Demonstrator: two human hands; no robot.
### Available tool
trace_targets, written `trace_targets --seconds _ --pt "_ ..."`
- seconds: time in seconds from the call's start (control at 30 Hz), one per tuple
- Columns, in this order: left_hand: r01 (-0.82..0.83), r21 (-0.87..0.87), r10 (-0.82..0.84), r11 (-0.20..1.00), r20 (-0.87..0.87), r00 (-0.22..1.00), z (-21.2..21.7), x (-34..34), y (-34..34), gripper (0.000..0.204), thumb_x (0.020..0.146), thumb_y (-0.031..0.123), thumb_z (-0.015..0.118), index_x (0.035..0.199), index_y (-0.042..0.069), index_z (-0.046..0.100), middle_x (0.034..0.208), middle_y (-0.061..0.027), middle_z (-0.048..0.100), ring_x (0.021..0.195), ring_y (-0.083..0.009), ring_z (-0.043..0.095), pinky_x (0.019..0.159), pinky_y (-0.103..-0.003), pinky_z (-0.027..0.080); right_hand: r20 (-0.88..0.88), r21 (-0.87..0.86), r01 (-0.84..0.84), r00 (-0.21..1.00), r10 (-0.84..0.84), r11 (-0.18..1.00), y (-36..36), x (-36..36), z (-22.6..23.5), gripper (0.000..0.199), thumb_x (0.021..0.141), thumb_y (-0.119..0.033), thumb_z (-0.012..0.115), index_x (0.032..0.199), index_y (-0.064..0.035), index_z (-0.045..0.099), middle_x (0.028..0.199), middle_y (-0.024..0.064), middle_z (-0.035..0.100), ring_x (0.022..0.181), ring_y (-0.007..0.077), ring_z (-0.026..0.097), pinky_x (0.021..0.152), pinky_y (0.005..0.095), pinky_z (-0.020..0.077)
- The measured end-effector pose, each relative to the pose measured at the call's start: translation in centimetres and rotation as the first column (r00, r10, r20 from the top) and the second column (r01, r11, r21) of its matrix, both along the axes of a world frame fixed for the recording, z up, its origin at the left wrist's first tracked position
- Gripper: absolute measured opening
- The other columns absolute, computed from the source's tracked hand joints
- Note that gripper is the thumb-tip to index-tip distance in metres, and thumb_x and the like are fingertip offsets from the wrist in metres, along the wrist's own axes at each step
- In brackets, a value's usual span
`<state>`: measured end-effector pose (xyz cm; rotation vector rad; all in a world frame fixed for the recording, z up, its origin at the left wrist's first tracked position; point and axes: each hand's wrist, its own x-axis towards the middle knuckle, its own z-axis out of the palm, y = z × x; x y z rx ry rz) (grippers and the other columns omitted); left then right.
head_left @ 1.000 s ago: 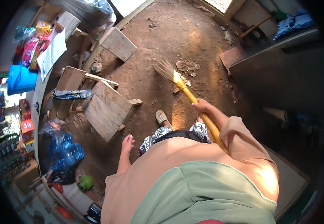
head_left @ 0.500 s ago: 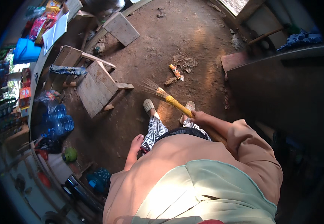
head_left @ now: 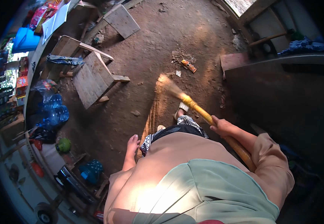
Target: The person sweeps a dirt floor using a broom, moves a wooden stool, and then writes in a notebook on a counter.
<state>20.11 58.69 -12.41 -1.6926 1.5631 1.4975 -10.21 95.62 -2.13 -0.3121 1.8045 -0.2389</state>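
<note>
Right-hand grip [head_left: 224, 127] in the head view is clamping around the yellow handle of a broom [head_left: 199, 109], fingers wrapping it just above the person's right thigh. The broom is slanting across the person's front, its pale bristles [head_left: 169, 86] blurring and pointing up and left over the dirt floor [head_left: 150, 37]. The left hand [head_left: 132, 143] is hanging at the person's side, fingers loosely apart from the palm, holding nothing visible.

Beyond the bristles, an orange wrapper [head_left: 188, 66] is lying beside a patch of brown debris [head_left: 177, 56], with a small white scrap [head_left: 178, 73] resting near it. The wrapper is showing darker printed marks, too small to read. To the left, a wooden chair [head_left: 93, 80] is standing with a blue patterned cloth [head_left: 65, 59] draping its frame, and blue plastic bottles [head_left: 55, 115] are lying nearby. Along the left edge, a blue bucket [head_left: 25, 40] and a white sheet [head_left: 55, 24] are sitting near bright packets; orange-and-red packaging [head_left: 22, 82] is bearing pale lettering that is staying illegible.
</note>
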Motion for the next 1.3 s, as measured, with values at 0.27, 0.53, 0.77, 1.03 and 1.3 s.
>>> trace_targets --seconds 0.27,0.53,0.77,1.03,1.3 --pt "-0.161 0.009 0.159 0.987 -0.197 0.967 0.1 0.7 -1.1 0.051 0.088 0.035 0.047 0.129 0.007 0.036 0.125 -0.0144 0.045 0.108 -0.0238 0.05 0.084 -0.037 0.041 -0.141 0.152 -0.134 0.978 0.155 0.979 2.9 -3.5 -3.7 0.05 0.081 -0.029 0.052 0.122 -0.0055 0.035 0.085 0.021 0.06 0.063 0.0286 0.062 0.063 0.0373 0.051" --pt "-0.339 0.032 0.339 0.94 -0.005 0.941 -2.1 10.4 1.3 0.044 0.086 0.038 0.05 0.118 0.009 0.047 0.108 -0.0064 0.054 0.095 -0.0194 0.055 0.072 -0.033 0.044 -0.202 0.102 -0.069 0.975 0.089 0.992 0.3 -3.1 4.5 0.051 0.082 -0.028 0.052 0.123 -0.0058 0.032 0.091 0.0236 0.059 0.088 0.0358 0.057 0.076 0.0424 0.0456" --pt "0.065 0.072 -0.037 0.995 -0.338 0.94 -6.8 10.3 -3.5 0.039 0.086 0.033 0.054 0.111 0.004 0.053 0.09 -0.0028 0.059 0.079 -0.0115 0.054 0.067 -0.022 0.043 -0.217 -0.013 0.033 0.976 -0.035 0.999 -5.9 -1.0 -5.7 0.046 0.081 -0.032 0.054 0.115 -0.0039 0.04 0.096 0.0231 0.058 0.092 0.0366 0.056 0.078 0.0433 0.0436" --pt "-0.098 0.062 0.106 0.993 -0.149 0.983 -3.6 6.8 -16.1 0.052 0.089 0.039 0.044 0.128 0.008 0.034 0.128 -0.0137 0.042 0.112 -0.0261 0.047 0.088 -0.044 0.038 -0.163 -0.021 0.422 0.893 -0.419 0.906 -7.0 8.5 0.9 0.057 0.081 -0.032 0.054 0.129 -0.0087 0.034 0.105 0.0197 0.057 0.099 0.0283 0.055 0.085 0.035 0.041" --pt "0.01 0.066 -0.006 0.998 -0.06 0.998 -6.2 7.6 -25.4 0.044 0.087 0.038 0.048 0.121 0.01 0.044 0.114 -0.0062 0.051 0.096 -0.0193 0.055 0.072 -0.034 0.044 -0.141 -0.039 0.924 0.373 -0.917 0.381 -10.6 21.5 4.0 0.03 0.085 -0.026 0.05 0.107 -0.0062 0.046 0.07 0.0064 0.047 0.043 0.0175 0.052 0.038 0.0304 0.0442"
